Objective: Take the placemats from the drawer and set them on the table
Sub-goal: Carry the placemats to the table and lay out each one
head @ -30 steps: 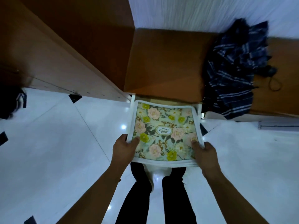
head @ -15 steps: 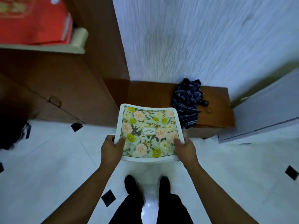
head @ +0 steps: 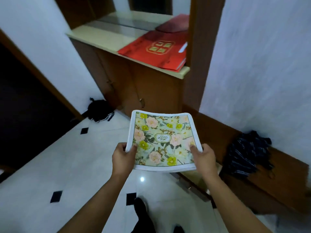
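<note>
A stack of floral placemats (head: 162,140) with white borders, pink and yellow flowers and an oval label is held flat in front of me, above the floor. My left hand (head: 122,157) grips its near left edge, thumb on top. My right hand (head: 204,157) grips the near right edge, thumb on top. An open drawer (head: 196,179) shows low at the right, just under my right hand; its contents are hidden. No table is in view.
A low wooden bench (head: 277,179) along the right wall carries a dark plaid cloth (head: 247,153). Ahead stands a wooden cabinet (head: 143,84) whose counter holds red bags (head: 154,51). A black bag (head: 99,110) lies on the white tiled floor by a dark doorway at the left.
The view has risen and swung left: the bench and plaid cloth slid to the right, the cabinet counter with red bags came into sight. Both hands keep their grip on the placemats.
</note>
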`<action>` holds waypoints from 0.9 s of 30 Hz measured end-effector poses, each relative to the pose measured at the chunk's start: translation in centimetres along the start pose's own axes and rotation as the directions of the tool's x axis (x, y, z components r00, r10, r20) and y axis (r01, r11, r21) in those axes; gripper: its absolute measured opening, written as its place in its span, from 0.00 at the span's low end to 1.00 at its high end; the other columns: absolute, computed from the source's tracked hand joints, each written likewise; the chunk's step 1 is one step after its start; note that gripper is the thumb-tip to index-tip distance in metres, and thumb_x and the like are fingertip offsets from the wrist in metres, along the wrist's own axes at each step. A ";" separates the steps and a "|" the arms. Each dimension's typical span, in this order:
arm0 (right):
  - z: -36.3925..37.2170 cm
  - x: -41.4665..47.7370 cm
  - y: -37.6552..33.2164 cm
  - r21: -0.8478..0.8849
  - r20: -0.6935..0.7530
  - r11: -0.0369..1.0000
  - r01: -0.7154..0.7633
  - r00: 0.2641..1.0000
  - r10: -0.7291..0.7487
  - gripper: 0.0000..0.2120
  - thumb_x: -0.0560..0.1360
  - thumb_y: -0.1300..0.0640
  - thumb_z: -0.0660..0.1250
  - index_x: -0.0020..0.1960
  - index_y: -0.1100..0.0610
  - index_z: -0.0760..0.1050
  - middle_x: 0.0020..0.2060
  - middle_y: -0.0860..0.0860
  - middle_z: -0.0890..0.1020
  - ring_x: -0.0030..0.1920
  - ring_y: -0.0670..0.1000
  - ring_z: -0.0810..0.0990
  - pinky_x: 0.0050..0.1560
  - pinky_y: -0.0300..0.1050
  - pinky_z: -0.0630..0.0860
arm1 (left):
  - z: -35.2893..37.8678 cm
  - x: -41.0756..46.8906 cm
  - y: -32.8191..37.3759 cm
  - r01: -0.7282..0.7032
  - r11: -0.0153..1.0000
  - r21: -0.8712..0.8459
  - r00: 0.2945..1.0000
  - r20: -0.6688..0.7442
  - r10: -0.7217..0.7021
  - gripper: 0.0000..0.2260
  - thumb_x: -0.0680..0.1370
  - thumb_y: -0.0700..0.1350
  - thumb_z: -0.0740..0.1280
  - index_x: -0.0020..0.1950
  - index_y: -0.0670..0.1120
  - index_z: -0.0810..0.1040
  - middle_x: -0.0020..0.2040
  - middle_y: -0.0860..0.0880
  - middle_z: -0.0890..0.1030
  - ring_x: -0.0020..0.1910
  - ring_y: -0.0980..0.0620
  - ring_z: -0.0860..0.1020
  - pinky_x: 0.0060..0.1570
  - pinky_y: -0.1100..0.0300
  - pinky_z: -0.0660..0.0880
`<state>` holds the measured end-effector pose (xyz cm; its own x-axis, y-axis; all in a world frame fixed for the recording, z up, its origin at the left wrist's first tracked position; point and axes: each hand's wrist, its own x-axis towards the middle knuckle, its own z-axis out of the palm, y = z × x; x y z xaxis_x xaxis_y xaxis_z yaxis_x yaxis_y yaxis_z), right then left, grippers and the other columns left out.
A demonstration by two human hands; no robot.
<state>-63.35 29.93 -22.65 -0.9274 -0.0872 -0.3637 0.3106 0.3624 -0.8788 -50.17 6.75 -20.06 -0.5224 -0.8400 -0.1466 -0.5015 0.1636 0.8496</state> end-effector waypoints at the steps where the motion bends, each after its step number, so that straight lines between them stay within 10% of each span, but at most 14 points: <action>1: 1.2 -0.5 -0.9 -0.014 0.053 1.000 0.026 0.998 -0.026 0.12 0.74 0.46 0.70 0.44 0.54 0.76 0.39 0.51 0.84 0.38 0.52 0.84 0.40 0.57 0.83 | -1.8 -0.3 -0.5 0.016 1.000 -0.023 0.999 -0.048 -0.017 0.09 0.76 0.52 0.69 0.49 0.47 0.76 0.43 0.50 0.81 0.41 0.50 0.81 0.35 0.58 0.74; 10: 14.9 -9.1 -7.9 -0.028 0.456 0.953 0.302 0.852 -0.257 0.08 0.77 0.53 0.69 0.45 0.58 0.76 0.37 0.49 0.81 0.33 0.47 0.79 0.23 0.32 0.70 | -18.8 -4.3 -6.2 0.131 0.982 -0.136 0.887 -0.426 -0.177 0.09 0.77 0.53 0.69 0.49 0.48 0.75 0.43 0.51 0.82 0.39 0.53 0.82 0.32 0.58 0.77; 27: 46.2 -44.2 -7.1 0.089 0.861 0.836 0.541 0.380 -0.338 0.14 0.73 0.47 0.70 0.41 0.58 0.74 0.35 0.52 0.81 0.32 0.52 0.79 0.32 0.45 0.73 | -54.6 -21.5 -26.9 0.204 0.926 -0.318 0.406 -0.833 -0.376 0.08 0.76 0.50 0.70 0.48 0.47 0.76 0.43 0.53 0.81 0.39 0.57 0.80 0.33 0.62 0.71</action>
<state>-14.93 -11.62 -14.59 -0.2781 -0.9545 -0.1074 -0.2233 0.1730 -0.9593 12.19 -7.87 -12.07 0.5505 -0.8337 0.0432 -0.3518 -0.1847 0.9177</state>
